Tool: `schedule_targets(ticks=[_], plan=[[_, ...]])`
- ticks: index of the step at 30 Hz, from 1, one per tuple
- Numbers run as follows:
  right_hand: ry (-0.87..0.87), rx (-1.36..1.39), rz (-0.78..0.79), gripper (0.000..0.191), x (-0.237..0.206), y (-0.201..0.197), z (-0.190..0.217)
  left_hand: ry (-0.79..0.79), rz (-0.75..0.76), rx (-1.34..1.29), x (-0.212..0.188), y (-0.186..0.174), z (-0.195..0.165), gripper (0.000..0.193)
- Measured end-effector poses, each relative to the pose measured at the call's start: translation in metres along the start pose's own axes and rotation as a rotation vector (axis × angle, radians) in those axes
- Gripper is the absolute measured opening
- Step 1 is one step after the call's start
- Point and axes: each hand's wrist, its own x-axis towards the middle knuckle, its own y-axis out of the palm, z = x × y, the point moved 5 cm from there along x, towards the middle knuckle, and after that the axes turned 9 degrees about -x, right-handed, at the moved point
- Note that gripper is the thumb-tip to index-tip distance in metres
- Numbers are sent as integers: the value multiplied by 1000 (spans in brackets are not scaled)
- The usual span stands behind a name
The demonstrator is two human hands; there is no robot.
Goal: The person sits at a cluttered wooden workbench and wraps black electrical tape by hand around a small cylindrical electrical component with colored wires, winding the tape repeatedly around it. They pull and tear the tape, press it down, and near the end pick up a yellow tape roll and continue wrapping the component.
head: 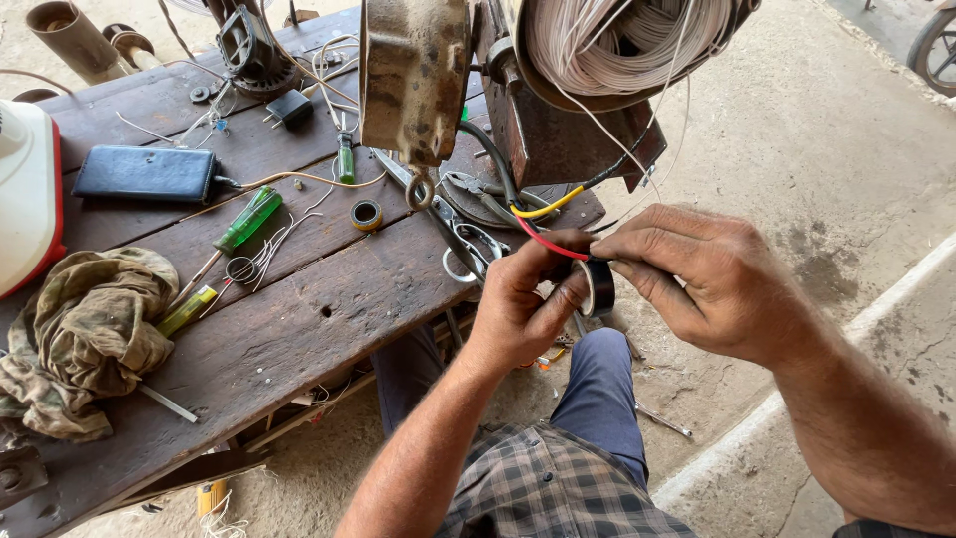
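My left hand (pixel 523 299) pinches a red wire (pixel 543 242) between thumb and fingers just off the table's right edge. My right hand (pixel 702 284) holds a roll of black tape (pixel 598 287) against that wire. The red wire and a yellow wire (pixel 546 207) come out of a black cable (pixel 498 164) that runs down from a rusty metal machine (pixel 543 125). A coil of white wire (pixel 622 40) sits on top of the machine.
The dark wooden table (pixel 299 319) carries scissors (pixel 463 244), a small tape roll (pixel 366 214), green-handled screwdrivers (pixel 249 219), a dark wallet (pixel 147 174), a crumpled rag (pixel 85 334) and a white and red box (pixel 28 194). Concrete floor lies to the right.
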Motion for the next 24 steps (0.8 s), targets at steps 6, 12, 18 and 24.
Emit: schedule_targets(ticks=[6, 12, 18, 24], plan=[[-90, -115, -104, 27, -2, 6, 2, -274, 75, -372, -5, -4, 7, 24], [-93, -221, -155, 30, -11, 16, 3, -392, -174, -599, -11, 5, 24, 26], [-70, -533, -238, 25, -33, 40, -15, -243, -236, -369, 0, 5, 14, 35], [45, -333, -130, 27, -29, 101, -62, -111, -215, -456, 5, 7, 20, 53]])
